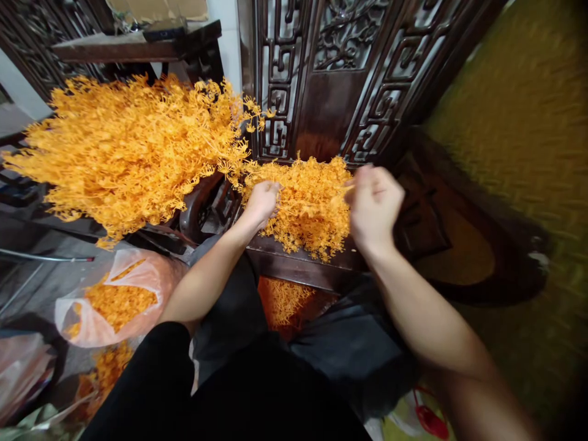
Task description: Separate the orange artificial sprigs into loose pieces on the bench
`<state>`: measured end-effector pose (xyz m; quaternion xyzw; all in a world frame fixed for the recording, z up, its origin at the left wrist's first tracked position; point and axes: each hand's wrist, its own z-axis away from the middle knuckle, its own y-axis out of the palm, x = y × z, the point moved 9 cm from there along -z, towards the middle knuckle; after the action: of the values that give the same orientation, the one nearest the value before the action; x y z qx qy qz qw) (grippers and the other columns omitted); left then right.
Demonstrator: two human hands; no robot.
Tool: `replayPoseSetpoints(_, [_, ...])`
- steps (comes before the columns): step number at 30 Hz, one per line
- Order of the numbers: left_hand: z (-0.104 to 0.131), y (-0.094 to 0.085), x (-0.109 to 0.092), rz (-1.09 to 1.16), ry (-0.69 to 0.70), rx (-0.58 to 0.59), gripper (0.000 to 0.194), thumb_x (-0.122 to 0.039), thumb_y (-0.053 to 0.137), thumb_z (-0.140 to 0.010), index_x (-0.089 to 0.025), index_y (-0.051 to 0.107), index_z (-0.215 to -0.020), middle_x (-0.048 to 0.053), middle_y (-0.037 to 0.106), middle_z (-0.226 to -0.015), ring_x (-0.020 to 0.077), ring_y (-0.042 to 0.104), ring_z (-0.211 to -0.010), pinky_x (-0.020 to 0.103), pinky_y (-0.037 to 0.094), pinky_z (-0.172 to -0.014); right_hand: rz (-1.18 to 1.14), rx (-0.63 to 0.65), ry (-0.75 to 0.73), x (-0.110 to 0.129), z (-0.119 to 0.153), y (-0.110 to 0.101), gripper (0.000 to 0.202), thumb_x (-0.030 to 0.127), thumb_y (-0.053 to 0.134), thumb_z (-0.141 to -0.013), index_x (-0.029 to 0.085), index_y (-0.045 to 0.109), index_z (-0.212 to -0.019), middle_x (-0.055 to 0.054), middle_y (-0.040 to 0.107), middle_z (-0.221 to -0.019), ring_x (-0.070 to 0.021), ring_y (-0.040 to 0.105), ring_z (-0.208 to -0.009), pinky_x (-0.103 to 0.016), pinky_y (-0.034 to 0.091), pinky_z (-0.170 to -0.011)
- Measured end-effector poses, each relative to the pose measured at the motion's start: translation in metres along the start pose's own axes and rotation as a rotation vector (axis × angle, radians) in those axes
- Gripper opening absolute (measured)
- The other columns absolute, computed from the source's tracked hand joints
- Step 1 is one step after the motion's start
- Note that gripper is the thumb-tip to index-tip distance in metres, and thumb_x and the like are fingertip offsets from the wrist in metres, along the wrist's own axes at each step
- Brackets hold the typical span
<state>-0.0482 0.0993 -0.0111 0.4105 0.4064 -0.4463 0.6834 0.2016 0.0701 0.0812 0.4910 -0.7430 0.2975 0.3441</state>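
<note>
**You are grasping orange sprigs at the counter**

In the head view, you are sitting with your dark trousers on either side of the dark wooden counter, and the sprigs are lying on it in a tangled heap between your hands. Your left hand is resting against the heap's left side, its grip pinching in among the sprigs; which piece it is catching, you cannot tell. Your right hand is standing at the right end, blurred, its grip clenching with a bit of orange showing at the fingers.

To the left, a far larger orange pile is spreading over dark wooden furniture, its right edge meeting the heap before you. Below that pile, an open plastic bag is holding more orange pieces, and a second bag is sitting at the left edge. Under the counter, between your legs, more orange bits are showing.

Behind the heap, a carved wooden panel is standing upright. At the upper left, a dark flat object is lying on a wooden ledge. Near the bottom right, a red object is showing beside your right forearm.
</note>
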Motion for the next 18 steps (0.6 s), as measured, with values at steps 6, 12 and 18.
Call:
replayPoseSetpoints(6, [-0.006, -0.014, -0.01, 0.039, 0.038, -0.025, 0.022, -0.022, 0.043, -0.105, -0.019, 0.05, -0.085, -0.009, 0.033, -0.055, 0.0024, 0.027, -0.034, 0.015, 0.011, -0.039, -0.029, 0.088, 0.106, -0.031, -0.014, -0.022, 0.042, 0.059, 0.06, -0.097, 0.019, 0.065, -0.088, -0.004, 0.064, -0.074, -0.0102, 0.047, -0.05, -0.026, 0.032, -0.046])
replayPoseSetpoints(12, [-0.007, -0.007, -0.008, 0.067, 0.03, -0.003, 0.016, -0.023, 0.047, -0.102, -0.018, 0.053, -0.087, -0.008, 0.036, -0.057, 0.0033, 0.032, -0.037, 0.014, 0.013, -0.038, -0.254, 0.585, 0.547, -0.052, 0.05, 0.064, 0.068, 0.079, 0.054, -0.09, 0.014, 0.071, -0.095, 0.008, 0.033, -0.055, -0.0074, 0.023, -0.044, -0.024, 0.017, -0.042])
replayPoseSetpoints(18, [-0.007, -0.007, -0.009, 0.065, 0.019, 0.016, 0.017, -0.025, 0.048, -0.102, -0.019, 0.051, -0.087, -0.009, 0.035, -0.057, 0.0026, 0.03, -0.037, 0.014, 0.012, -0.039, 0.183, 0.747, 0.234, -0.032, 0.057, 0.076, 0.058, 0.072, 0.054, -0.094, 0.016, 0.069, -0.09, -0.004, 0.066, -0.08, -0.0158, 0.055, -0.07, -0.029, 0.041, -0.067])
